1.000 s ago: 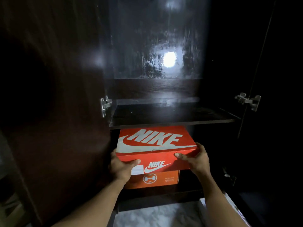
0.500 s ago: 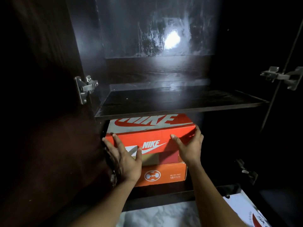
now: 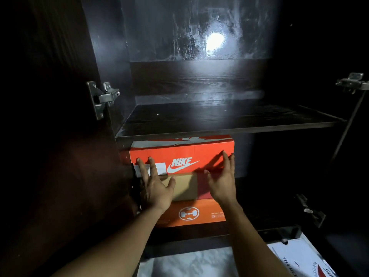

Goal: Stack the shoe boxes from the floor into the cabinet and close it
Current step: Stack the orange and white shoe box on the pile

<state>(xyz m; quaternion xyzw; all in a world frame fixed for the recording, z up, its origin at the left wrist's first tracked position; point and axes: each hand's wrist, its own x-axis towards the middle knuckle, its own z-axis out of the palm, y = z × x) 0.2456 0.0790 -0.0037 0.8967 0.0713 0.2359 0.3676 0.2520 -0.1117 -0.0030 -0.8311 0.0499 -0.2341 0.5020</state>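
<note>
- Your left hand [image 3: 153, 188] is spreading flat at centre-left of the frame. Its fingers are straight and the fingertips are touching the lower left of the red Nike box [image 3: 183, 154] front face, so it is grasping nothing.
- Your right hand [image 3: 222, 182] is doing the same just right of centre, with relaxed, straight fingers resting against the right end of that face and curling round nothing.
- The red Nike box is sitting mid-frame inside the cabinet [image 3: 107, 47], directly under the dark shelf [image 3: 219, 118] and on top of a stack.
- A brown box [image 3: 184, 186] is lying beneath it, partly hidden by your hands, and an orange box [image 3: 199, 214] is sitting at the bottom (its small print is reading upside down).
- Both doors are standing open, with a metal hinge [image 3: 101, 98] showing at the left.
- A white box [image 3: 299, 258] is lying in the lower right corner, beside the pale floor [image 3: 189, 262].
</note>
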